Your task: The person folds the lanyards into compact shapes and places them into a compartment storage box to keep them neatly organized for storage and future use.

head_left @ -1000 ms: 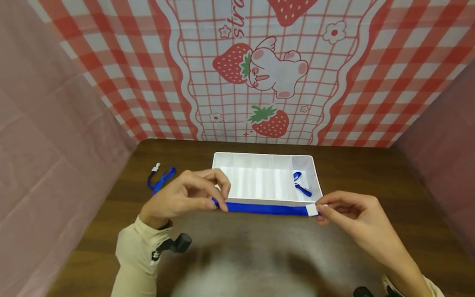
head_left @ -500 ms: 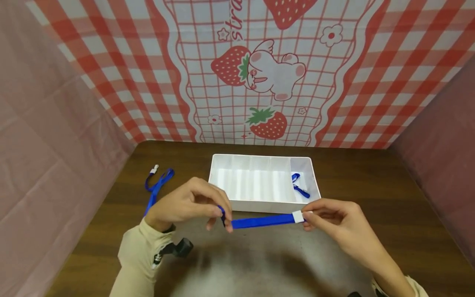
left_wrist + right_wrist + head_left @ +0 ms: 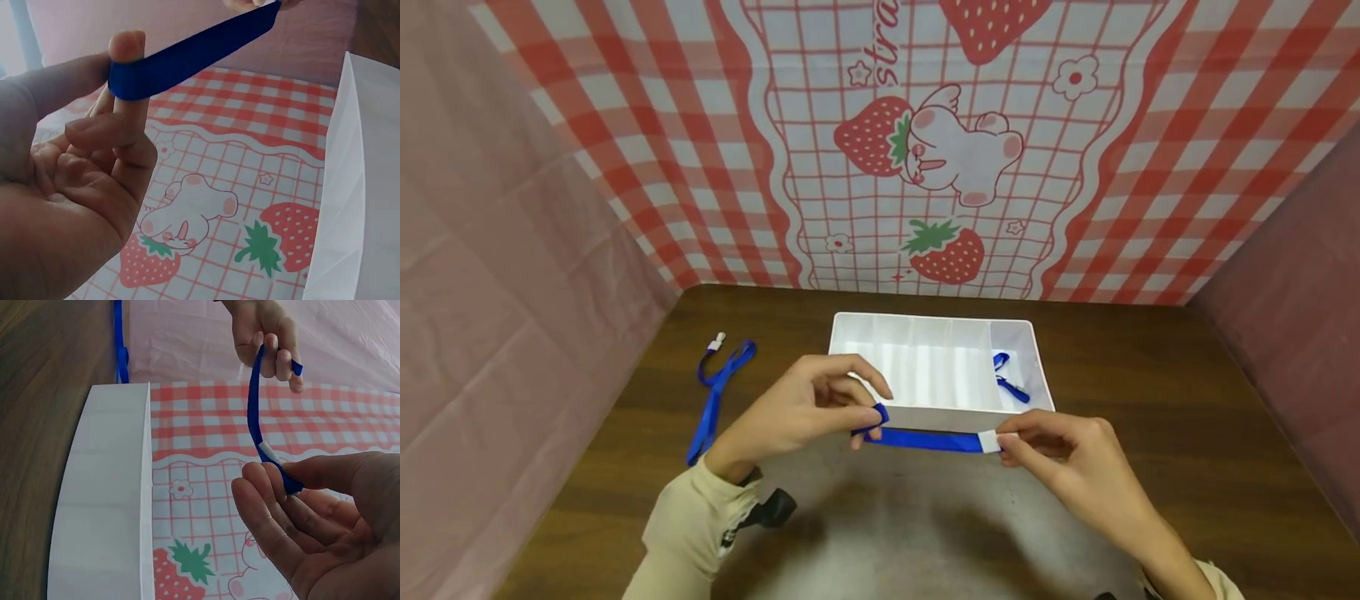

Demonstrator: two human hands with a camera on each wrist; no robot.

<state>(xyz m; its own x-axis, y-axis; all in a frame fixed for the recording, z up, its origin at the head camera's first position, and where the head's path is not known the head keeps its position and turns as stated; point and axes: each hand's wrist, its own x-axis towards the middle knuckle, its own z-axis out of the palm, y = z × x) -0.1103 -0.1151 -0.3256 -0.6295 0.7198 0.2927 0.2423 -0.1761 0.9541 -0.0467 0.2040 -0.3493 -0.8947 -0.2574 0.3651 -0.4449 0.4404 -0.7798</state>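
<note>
The left hand (image 3: 814, 410) and right hand (image 3: 1081, 462) pinch a flat blue fabric strap (image 3: 925, 440). Spaced grips likely hold it extended.

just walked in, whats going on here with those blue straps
A person is holding a blue strap between two hands. The left hand pinches one part, where the strap bends over the fingers, and the right hand pinches the end by a white fitting. A white divided box stands just beyond it, with a second strap in its rightmost compartment. A third strap lies on the table to the left.
</note>
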